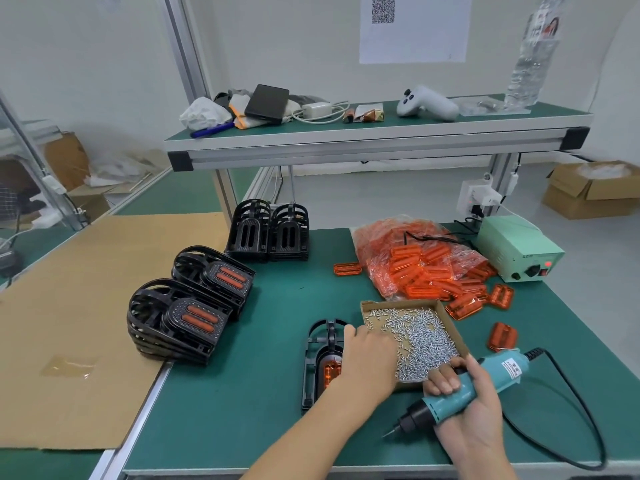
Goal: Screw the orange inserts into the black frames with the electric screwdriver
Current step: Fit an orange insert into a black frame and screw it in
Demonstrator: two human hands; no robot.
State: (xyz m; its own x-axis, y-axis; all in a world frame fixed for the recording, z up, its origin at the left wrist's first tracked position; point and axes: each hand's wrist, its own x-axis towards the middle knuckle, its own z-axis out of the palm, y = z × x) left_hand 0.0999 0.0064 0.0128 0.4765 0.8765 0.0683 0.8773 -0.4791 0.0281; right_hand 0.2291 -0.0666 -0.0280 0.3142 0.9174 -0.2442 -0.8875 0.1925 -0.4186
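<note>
A black frame (pixel 317 362) lies flat on the green mat with an orange insert (pixel 331 370) seated in it. My left hand (pixel 369 358) reaches over the frame's right side to the edge of the cardboard tray of screws (pixel 420 337); its fingertips are hidden. My right hand (pixel 465 403) grips the teal electric screwdriver (pixel 460 393), whose bit points down and left just above the mat. Loose orange inserts (pixel 464 304) lie beside the tray.
A plastic bag of orange inserts (pixel 415 258) sits behind the tray. Two stacks of frames with inserts (pixel 194 306) stand at the left, bare frames (pixel 268 230) behind them. A green power unit (pixel 516 251) stands at the right, its cable looping near the table's front edge.
</note>
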